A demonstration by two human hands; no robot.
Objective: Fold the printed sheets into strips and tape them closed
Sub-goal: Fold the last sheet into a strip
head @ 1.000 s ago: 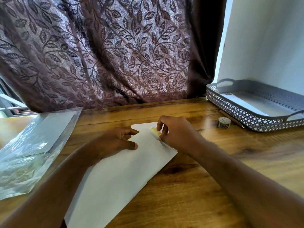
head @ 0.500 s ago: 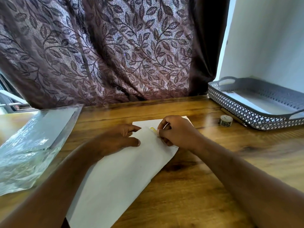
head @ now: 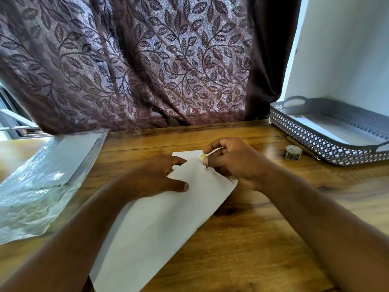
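Folded sheet (head: 168,224) is laid diagonally on the table (head: 263,239), front-center. It's pinned flat by the left hand (head: 155,178), fingers straight, prob so the fold isn't lost. A yellow tape bit (head: 201,157) is pinched at the sheet's far edge by the right hand (head: 233,163).
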